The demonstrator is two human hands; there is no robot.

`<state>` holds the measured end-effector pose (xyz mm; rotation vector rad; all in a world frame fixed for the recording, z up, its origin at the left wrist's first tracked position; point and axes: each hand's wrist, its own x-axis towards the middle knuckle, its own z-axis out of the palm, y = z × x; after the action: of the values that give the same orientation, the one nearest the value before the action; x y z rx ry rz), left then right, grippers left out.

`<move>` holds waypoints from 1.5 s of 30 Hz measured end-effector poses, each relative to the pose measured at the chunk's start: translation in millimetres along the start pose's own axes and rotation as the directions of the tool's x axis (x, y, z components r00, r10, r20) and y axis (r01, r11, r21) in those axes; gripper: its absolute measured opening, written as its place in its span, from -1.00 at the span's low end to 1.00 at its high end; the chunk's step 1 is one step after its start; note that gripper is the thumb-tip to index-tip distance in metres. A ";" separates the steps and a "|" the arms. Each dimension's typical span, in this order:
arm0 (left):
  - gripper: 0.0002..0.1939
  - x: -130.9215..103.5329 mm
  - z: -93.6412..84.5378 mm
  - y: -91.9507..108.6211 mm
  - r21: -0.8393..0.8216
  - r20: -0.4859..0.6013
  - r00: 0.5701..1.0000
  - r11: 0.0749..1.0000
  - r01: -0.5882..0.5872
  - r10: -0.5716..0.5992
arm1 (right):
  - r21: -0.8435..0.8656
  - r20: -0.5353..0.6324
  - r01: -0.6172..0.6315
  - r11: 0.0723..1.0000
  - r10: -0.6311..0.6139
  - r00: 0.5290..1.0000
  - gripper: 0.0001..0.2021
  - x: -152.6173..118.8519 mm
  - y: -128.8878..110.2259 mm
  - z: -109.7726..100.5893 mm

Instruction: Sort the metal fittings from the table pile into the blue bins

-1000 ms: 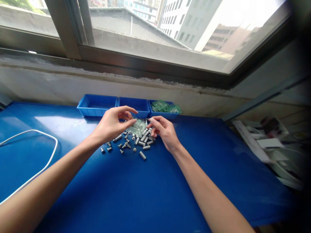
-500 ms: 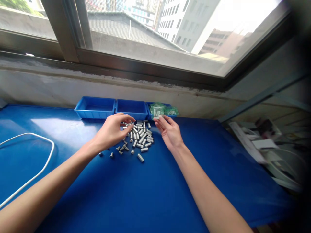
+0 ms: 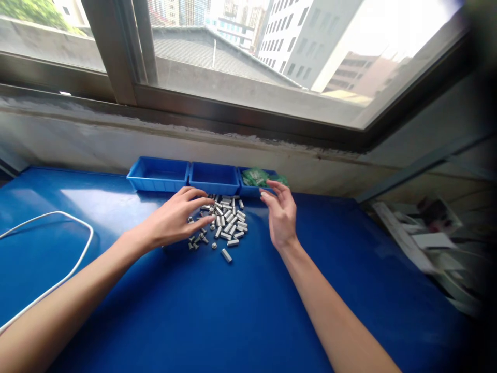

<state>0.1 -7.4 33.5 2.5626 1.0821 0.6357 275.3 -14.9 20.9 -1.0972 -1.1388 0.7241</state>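
Over the left side of a pile of metal hex standoffs (image 3: 230,217) hovers my left hand (image 3: 176,215), its thumb and fingers apart and nothing between them. Small metal screws (image 3: 197,239) lie below its thumb, partly covered by the hand. My right hand (image 3: 282,217) is raised to the right of the pile, fingers loosely curled and apart, with nothing visible in it. Just behind it, a green plastic bag (image 3: 254,177) with pale metal pieces lies in the right blue bin (image 3: 248,191). The bag looks slightly blurred, and my right fingers hide part of it.
The middle blue bin (image 3: 214,187) and left blue bin (image 3: 158,184) stand in the same row against the wall under a window. A white cable (image 3: 87,243) curves over the blue table (image 3: 233,321) at the left. Blurred items stand on a shelf (image 3: 407,238) at the right.
My right hand has let go of the green bag and drawn back to the right. The left hand's fingers have spread wider. The view has shifted slightly.
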 end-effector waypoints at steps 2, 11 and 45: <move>-0.39 -13.4 0.4 -0.2 0.078 0.053 0.999 0.997 -0.015 0.011 | -0.275 0.337 0.183 0.944 -0.083 0.938 -0.56 -4.7 -12.7 -3.8; -0.11 -37.4 20.8 -1.2 0.174 0.086 0.996 0.985 -0.002 -0.013 | -0.479 0.811 0.576 0.662 0.082 0.580 0.19 -26.6 -4.9 -0.5; -0.35 -21.0 28.4 -5.6 0.126 0.030 0.999 0.992 0.033 -0.037 | -0.472 0.789 0.657 0.587 -0.052 0.613 -0.25 -26.8 6.0 24.8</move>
<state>-2.1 -21.5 0.7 2.6425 1.1894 0.5319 244.2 -29.3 7.0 -1.1498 -2.4534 0.2756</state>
